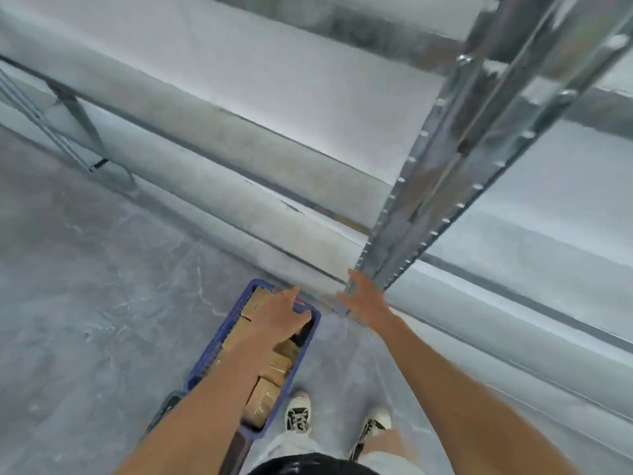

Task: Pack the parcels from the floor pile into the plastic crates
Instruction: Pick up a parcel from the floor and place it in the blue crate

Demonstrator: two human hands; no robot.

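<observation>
Blue crate (pixel 202 363) on floor (pixel 85 303), near-full of brown parcels (pixel 262 397); pile unseen. Left hand (pixel 277 318) fingers grasp far rim; right hand (pixel 364 303) fingers spread, empty.

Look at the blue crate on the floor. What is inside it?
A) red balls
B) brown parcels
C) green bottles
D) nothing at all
B: the crate holds several brown parcels, seen under the left hand that reaches over it.
</observation>
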